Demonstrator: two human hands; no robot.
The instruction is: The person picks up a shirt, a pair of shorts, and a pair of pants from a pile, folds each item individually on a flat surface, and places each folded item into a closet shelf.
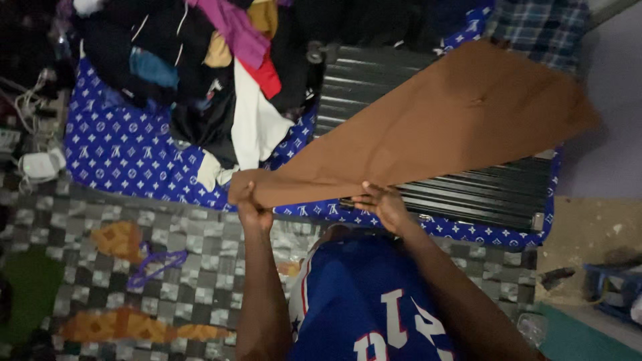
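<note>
A long brown garment [428, 127] is stretched out flat in the air above a dark ribbed suitcase [468, 194]. My left hand [251, 204] grips its narrow end at the left corner. Along the same lower edge, further right, my right hand [382, 202] pinches the fabric. The wide end of the garment reaches the upper right and hides part of the suitcase. My blue jersey with white figures [374, 301] fills the bottom centre.
A heap of mixed clothes [200, 60] lies on a blue patterned sheet [120, 147] at upper left. Checkered flooring [200, 267] holds a purple hanger [157, 264] and orange cloth pieces [120, 237]. Cables and a white adapter [37, 164] sit at far left.
</note>
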